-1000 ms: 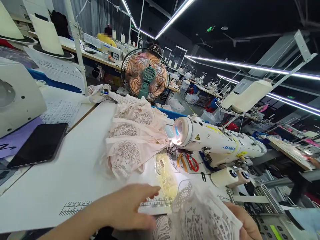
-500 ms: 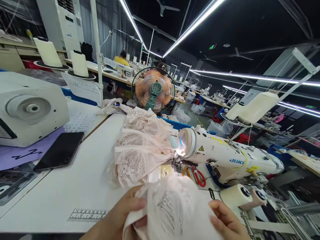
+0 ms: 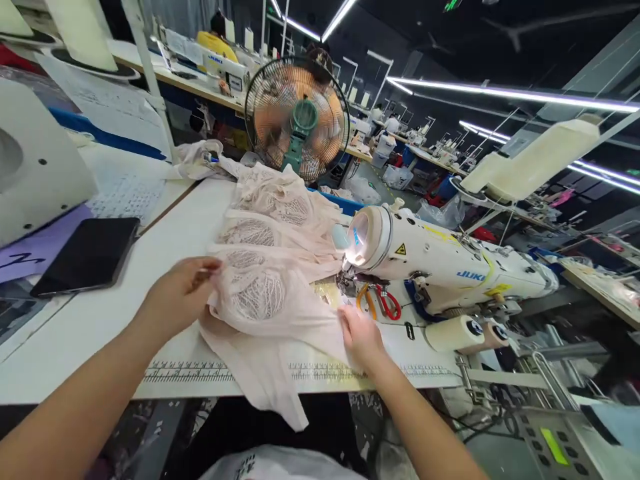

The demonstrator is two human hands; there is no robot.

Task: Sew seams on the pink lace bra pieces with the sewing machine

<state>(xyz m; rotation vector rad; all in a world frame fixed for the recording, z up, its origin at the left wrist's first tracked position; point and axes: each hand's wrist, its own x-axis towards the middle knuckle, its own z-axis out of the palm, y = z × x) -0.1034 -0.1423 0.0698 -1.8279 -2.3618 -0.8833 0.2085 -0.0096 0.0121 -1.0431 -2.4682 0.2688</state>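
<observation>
A pale pink lace garment piece [image 3: 270, 313] lies spread on the white sewing table [image 3: 165, 247], its lower edge hanging over the front. My left hand [image 3: 177, 293] pinches its left edge. My right hand [image 3: 360, 333] presses its right edge flat next to the needle area. Behind it lies a pile of similar pink lace pieces [image 3: 275, 213]. A white Juki sewing machine [image 3: 440, 263] stands to the right with its lamp lit.
Red and orange scissors [image 3: 377, 300] lie under the machine arm. A black phone [image 3: 85, 257] rests at the left beside another machine [image 3: 35, 160]. A fan [image 3: 297, 117] stands behind the pile. Thread cones [image 3: 465, 333] lie at the right; a person in yellow [image 3: 215, 43] sits far back.
The lace piece I held up in both hands is now laid down flat on the table in front of the pile. My hands moved forward onto the table.
</observation>
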